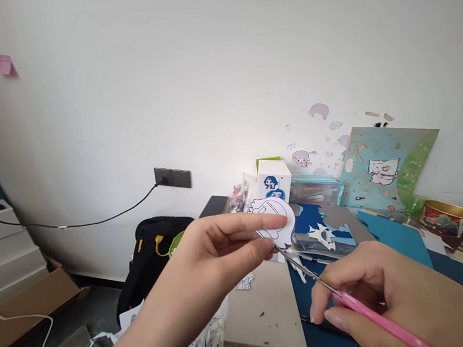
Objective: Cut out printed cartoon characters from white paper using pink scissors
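Note:
Between the thumb and fingers of my left hand (224,243) is a white paper cutout (289,212) with dark line drawing on it, held up above the table. My right hand (374,298) grips a pair of scissors (384,323) with pink handles. The thin metal blades point left, and their tip meets the lower edge of the cutout, close to my left thumb. My left fingers cover part of the drawing. Below lies a beige board (264,309) with small dark scraps on it. Another small drawn cutout (245,282) rests by its left edge.
Paper scraps (206,341) heap left of the board. Behind stand a white box (273,174), a clear pouch (316,189), a picture folder (386,164) and a red-gold bowl (452,219). Blue sheets (398,237) cover the right. A black bag (156,250) sits at the left beside a wall socket (172,177).

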